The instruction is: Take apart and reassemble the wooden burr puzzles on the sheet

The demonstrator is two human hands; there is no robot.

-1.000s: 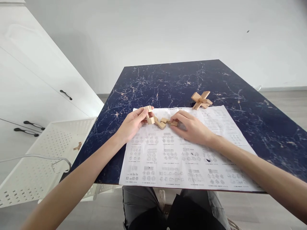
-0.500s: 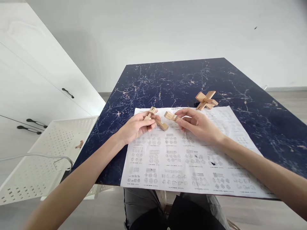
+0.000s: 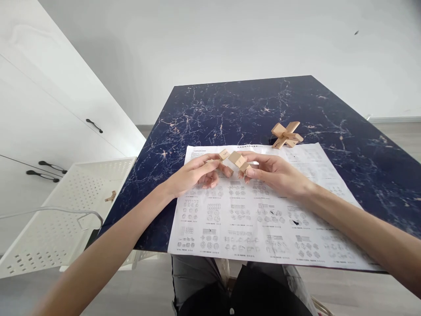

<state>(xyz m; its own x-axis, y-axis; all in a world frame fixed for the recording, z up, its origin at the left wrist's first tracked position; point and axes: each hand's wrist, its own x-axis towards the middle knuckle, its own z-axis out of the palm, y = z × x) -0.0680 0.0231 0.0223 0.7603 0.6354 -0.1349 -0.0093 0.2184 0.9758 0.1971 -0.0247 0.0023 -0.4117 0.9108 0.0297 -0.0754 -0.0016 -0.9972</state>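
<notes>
Your left hand [image 3: 194, 175] is closed on a small wooden piece [image 3: 224, 154], pinched between the thumb and the fingertips. Your right hand [image 3: 274, 173] grips a second wooden piece [image 3: 239, 160], a notched block, also between thumb and fingers. The two pieces are just beside each other, above the far part of the paper sheet [image 3: 263, 219]; I cannot tell if they touch. Both hands are raised a little over the sheet, which lies flat on the dark marble table [image 3: 230, 105] and is printed with many small diagrams. Beyond the sheet, to the right of your hands, a finished wooden cross puzzle [image 3: 285, 134] stands on the table, well apart from them. At the left, below the table edge, a white basket [image 3: 49, 228] holds one more small wooden part [image 3: 111, 196].
</notes>
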